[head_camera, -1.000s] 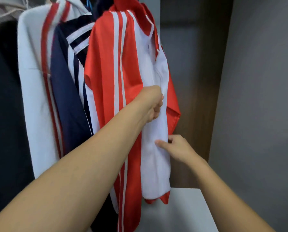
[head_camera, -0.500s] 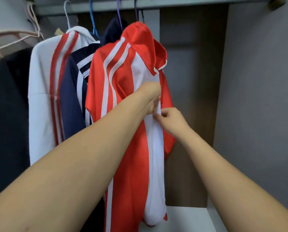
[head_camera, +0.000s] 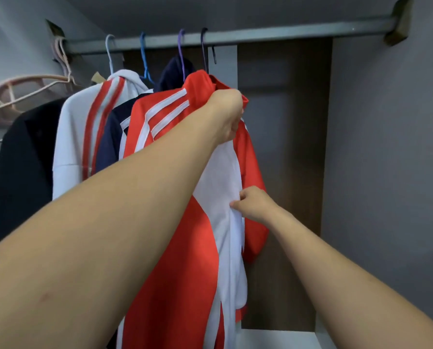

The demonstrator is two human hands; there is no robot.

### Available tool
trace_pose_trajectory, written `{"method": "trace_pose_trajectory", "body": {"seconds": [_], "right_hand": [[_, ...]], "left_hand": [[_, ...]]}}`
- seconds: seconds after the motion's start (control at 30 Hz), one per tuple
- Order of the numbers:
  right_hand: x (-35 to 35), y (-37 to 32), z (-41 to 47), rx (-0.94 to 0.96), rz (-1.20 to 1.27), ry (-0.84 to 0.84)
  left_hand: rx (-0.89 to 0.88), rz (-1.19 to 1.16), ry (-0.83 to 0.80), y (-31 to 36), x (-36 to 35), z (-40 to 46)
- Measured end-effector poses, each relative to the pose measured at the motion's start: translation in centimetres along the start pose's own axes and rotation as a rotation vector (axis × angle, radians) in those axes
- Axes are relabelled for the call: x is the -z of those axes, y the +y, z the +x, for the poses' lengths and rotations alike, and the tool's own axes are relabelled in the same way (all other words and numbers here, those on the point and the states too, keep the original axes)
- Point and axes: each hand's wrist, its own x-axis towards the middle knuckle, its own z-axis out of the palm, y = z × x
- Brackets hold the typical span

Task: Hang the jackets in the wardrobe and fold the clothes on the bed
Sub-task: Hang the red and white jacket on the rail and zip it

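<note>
A red jacket with white stripes and a white front panel (head_camera: 185, 248) hangs from a dark hanger (head_camera: 204, 46) on the wardrobe rail (head_camera: 286, 34). My left hand (head_camera: 226, 114) grips the jacket's front just below the red collar. My right hand (head_camera: 253, 205) pinches the white front edge lower down, about mid-chest. To the left hang a navy jacket (head_camera: 109, 142), a white jacket with red stripes (head_camera: 72, 147) and a black garment (head_camera: 19, 172). The bed is not in view.
Pink empty hangers (head_camera: 21, 94) hang at the rail's far left. The right half of the rail carries nothing. A brown back panel (head_camera: 286, 172) and a grey side wall (head_camera: 386, 172) enclose the space. A white shelf top (head_camera: 273, 340) lies below the jacket.
The view has tilted up to show the rail. My left hand climbed the jacket front to the collar. My right hand rose beside the left, then dropped back down the white edge.
</note>
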Motion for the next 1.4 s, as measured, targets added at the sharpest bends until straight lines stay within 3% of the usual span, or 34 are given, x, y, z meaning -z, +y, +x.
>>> {"method": "trace_pose_trajectory", "body": {"seconds": [0.1,0.2,0.3,0.37,0.47,0.6,0.77,1.03,1.23,1.4], "right_hand": [[1.4,-0.3,0.0,0.039,0.068,0.047],[3.1,-0.8,0.5,0.077,0.059,0.135],[4.8,-1.5,1.0,0.106,0.049,0.222],[5.8,-1.9,1.3,0.144,0.032,0.277],[7.0,-2.7,1.8,0.188,0.009,0.356],[9.9,-4.6,3.3,0.141,-0.067,0.312],[15.5,-8.5,3.8,0.074,-0.156,0.233],[24.1,-16.6,-1.6,-0.085,-0.177,0.034],[27.5,-24.1,-6.9,-0.090,-0.090,-0.070],[28.7,-28.6,-8.9,-0.026,-0.073,-0.165]], "left_hand": [[0.019,0.302,-0.014,-0.9,0.5,0.6],[-0.144,0.673,0.080,-1.2,0.9,1.1],[-0.639,1.186,0.332,-2.0,1.2,1.5],[-1.002,1.454,0.384,-2.5,1.4,1.6],[-1.207,1.703,0.368,-2.6,2.1,2.6],[-1.096,1.766,0.232,0.1,2.0,5.0],[-0.910,1.660,0.052,4.9,1.3,6.6],[-0.626,1.570,-0.123,13.7,3.7,3.6],[-0.475,1.455,-0.178,20.8,7.5,-1.9],[-0.369,1.499,-0.194,23.6,12.3,-6.1]]}}
